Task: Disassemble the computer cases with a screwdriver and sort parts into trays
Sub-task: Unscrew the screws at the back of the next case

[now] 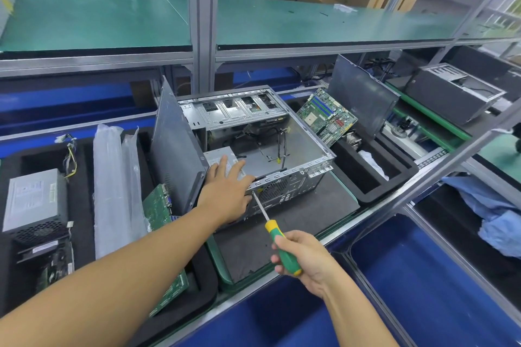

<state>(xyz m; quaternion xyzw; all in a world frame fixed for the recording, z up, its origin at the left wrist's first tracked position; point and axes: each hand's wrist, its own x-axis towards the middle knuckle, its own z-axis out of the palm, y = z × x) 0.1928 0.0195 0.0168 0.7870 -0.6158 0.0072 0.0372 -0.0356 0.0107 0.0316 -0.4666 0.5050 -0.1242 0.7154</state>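
Observation:
An open grey computer case (304, 132) lies on a dark mat in the middle of the bench, side panel off. A power supply (218, 159) sits in its near left corner. My left hand (228, 191) rests flat on that power supply and the case's rear edge, fingers straight. My right hand (306, 258) grips the green and yellow handle of a screwdriver (275, 229). Its tip touches the case's rear panel just right of my left hand.
A black foam tray (81, 205) at left holds a removed power supply (35, 203), circuit boards (158, 205) and plastic bags. A side panel (174, 149) leans beside the case. A tray at right (375, 177) holds a motherboard (327, 115). Another case (454, 93) sits far right. Blue bins (423, 276) lie below.

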